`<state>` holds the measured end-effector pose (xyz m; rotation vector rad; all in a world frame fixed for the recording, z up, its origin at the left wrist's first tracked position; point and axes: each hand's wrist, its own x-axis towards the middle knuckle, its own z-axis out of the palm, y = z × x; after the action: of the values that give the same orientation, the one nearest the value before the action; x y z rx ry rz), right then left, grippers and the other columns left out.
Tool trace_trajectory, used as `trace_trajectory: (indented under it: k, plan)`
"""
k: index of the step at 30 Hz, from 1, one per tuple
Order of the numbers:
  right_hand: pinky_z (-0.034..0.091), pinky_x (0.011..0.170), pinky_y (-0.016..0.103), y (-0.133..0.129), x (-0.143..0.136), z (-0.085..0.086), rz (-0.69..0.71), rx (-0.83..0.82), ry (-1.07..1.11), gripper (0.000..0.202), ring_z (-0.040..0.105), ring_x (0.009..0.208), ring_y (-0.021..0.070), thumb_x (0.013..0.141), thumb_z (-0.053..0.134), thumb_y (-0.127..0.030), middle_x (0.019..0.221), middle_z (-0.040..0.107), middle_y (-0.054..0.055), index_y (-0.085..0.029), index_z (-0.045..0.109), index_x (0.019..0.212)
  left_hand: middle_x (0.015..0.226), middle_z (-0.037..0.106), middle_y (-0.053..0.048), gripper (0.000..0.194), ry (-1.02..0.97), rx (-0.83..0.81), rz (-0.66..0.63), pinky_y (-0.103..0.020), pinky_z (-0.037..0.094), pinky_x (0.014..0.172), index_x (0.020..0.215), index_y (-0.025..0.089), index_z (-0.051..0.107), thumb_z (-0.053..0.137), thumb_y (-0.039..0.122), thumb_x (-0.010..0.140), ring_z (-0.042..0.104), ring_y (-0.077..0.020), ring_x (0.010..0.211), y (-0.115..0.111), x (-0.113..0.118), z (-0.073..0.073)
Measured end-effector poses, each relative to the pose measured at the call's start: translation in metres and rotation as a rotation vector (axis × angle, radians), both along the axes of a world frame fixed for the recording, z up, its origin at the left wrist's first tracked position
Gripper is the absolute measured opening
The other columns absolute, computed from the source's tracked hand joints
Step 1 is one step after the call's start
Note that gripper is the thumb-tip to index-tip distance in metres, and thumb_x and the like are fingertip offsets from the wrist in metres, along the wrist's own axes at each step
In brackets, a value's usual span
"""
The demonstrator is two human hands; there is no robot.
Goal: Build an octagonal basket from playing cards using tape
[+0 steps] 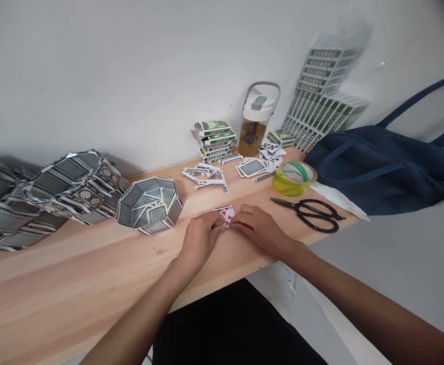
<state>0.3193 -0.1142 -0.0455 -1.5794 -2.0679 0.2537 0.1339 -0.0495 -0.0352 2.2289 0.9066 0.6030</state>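
A playing card with red hearts point(228, 215) lies near the table's front edge between my two hands. My left hand point(204, 232) grips its left side, fingers closed around the edge. From the right, my right hand point(255, 226) pinches the same card's other side. Behind the card are several folded cards point(205, 175) in a loose pile. An octagonal bowl made of folded cards point(149, 205) stands to the left of my hands, with folded pieces inside it. Black-handled scissors point(315, 213) rest to the right of my right hand.
A yellow tape roll point(293, 178), loose cards point(252, 167), stacked card boxes point(216, 140) and a drink bottle point(255, 126) stand at the back. Larger card-made containers point(84, 187) sit at left. At right are a blue bag point(377, 172) and wrapped card boxes point(322, 96).
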Motion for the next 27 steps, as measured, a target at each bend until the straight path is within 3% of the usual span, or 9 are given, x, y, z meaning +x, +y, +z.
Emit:
trace_trajectory:
  k: [11,27]
  plan:
    - [0.036,0.071,0.027,0.015,0.003,0.018,0.071,-0.217,0.062,0.016,0.056,0.079,0.0159,0.093,0.051,-0.021,0.085,0.065,0.004,-0.018,0.063,0.083,0.067,0.059,0.003,0.008,0.024,-0.149,0.001,-0.021,0.037,0.059,0.076,0.017,0.058,0.058,0.009,0.079,0.051,-0.0105,0.061,0.006,0.005,0.010]
    - [0.033,0.073,0.029,0.014,-0.004,0.023,0.025,-0.273,-0.020,0.014,0.059,0.088,0.0191,0.094,0.048,-0.021,0.096,0.069,0.004,-0.020,0.059,0.086,0.064,0.058,0.004,0.012,0.136,-0.169,-0.067,-0.021,0.036,0.060,0.072,0.019,0.055,0.056,0.008,0.075,0.051,-0.0107,0.060,0.016,0.013,0.014]
